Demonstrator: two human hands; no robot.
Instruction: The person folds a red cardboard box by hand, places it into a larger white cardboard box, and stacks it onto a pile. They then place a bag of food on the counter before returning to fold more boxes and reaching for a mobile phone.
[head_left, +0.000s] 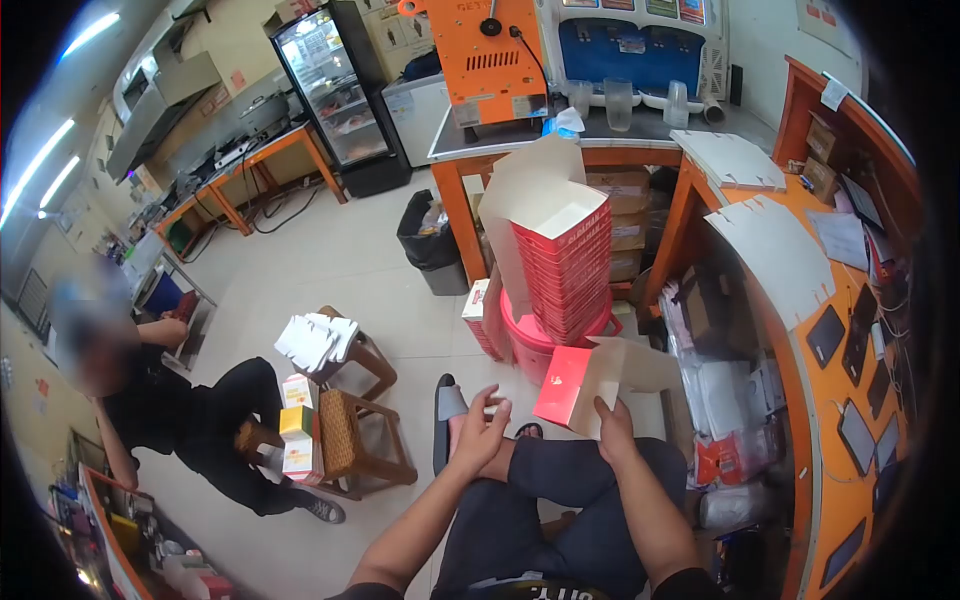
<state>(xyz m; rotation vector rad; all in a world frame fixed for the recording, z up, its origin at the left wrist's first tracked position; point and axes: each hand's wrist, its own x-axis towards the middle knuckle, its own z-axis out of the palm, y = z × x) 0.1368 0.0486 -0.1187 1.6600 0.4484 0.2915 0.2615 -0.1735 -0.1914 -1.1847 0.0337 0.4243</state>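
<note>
My right hand [615, 430] grips the near side of a red-and-white cardboard box [568, 385], thumb on its wall, above my right knee. The box is folded into shape, and its lid flap stands up to the right. To the left of the box, my left hand [485, 428] is held in the air with its fingers apart and nothing in it. Just beyond stands a tall stack of nested red boxes [562, 265], white inside with lids raised, on a pink bucket-like container [532, 345].
A person in black [190, 410] sits at left beside woven stools [355, 440] bearing cartons and flat white cardboard [318, 340]. A bin [432, 245] stands by the counter [640, 130]. Along the right, an orange desk [815, 385] holds cardboard sheets [770, 250] and several phones or tablets.
</note>
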